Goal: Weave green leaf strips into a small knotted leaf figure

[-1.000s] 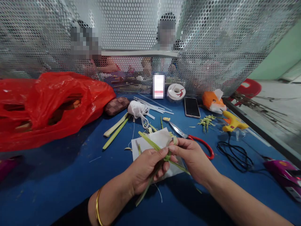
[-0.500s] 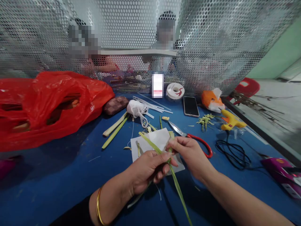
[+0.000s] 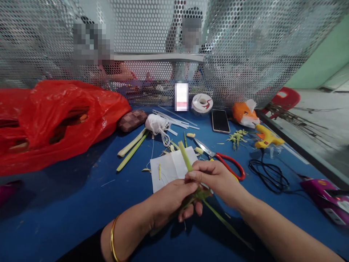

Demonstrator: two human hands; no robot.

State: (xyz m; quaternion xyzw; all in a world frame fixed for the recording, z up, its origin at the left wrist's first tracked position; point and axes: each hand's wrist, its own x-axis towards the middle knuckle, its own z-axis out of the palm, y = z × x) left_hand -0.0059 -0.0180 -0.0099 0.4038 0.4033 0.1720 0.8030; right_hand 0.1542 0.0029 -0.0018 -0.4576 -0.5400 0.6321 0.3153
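My left hand (image 3: 177, 198) is closed around a bundle of green leaf strips (image 3: 200, 193), its thumb pressing from above. From the other side, my right hand (image 3: 212, 178) pinches the base of an upright pale green leaf strip (image 3: 185, 154). One long thin strip end hangs down to the lower right, out of the fingers. Part of the bundle is hidden inside my left palm. Just beyond my hands lies a white paper sheet (image 3: 169, 165) with a small yellow-green piece on it. Red-handled scissors (image 3: 231, 165) rest close by my right hand.
A red plastic bag (image 3: 62, 123) fills the left. Farther back lie white string (image 3: 158, 125), two stalks (image 3: 132, 151), a ribbon spool (image 3: 202, 103) and a phone (image 3: 220, 120). At right are a yellow glue gun (image 3: 268, 136), its black cord and a purple device (image 3: 327, 198).
The leaf strip that slanted leftward now stands more upright, pinched by my right hand. The hanging strip has swung to the right. My hands stay close together.
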